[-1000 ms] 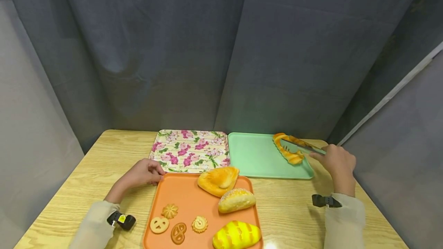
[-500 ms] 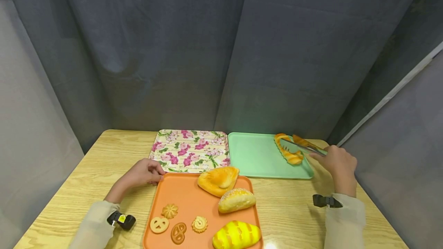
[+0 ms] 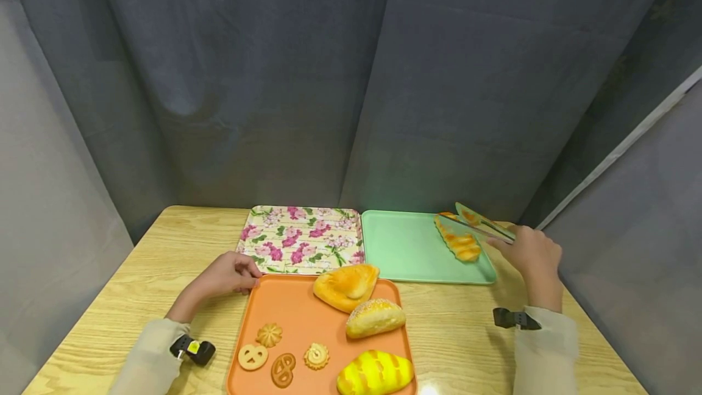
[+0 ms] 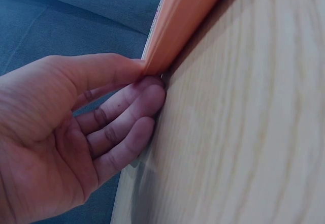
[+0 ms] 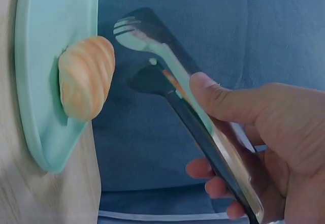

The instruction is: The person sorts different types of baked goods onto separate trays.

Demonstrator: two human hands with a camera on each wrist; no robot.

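At the orange tray's far left corner, my left hand pinches the rim. The left wrist view shows the thumb on the rim and the other fingers curled below. My right hand grips metal serving tongs with their two arms spread apart. In the right wrist view the tongs stand apart from a twisted golden bread roll, with nothing between the tips. That roll lies at the right end of the mint green tray.
On the orange tray are a folded golden bread, a sugar-topped bun, a yellow striped bread and several cookies. A floral tray lies at the back left, beside the green one. Grey curtains enclose the wooden table.
The tongs have spread wider and risen off the bread roll, which stays on the green tray. My left hand keeps its place on the orange tray.
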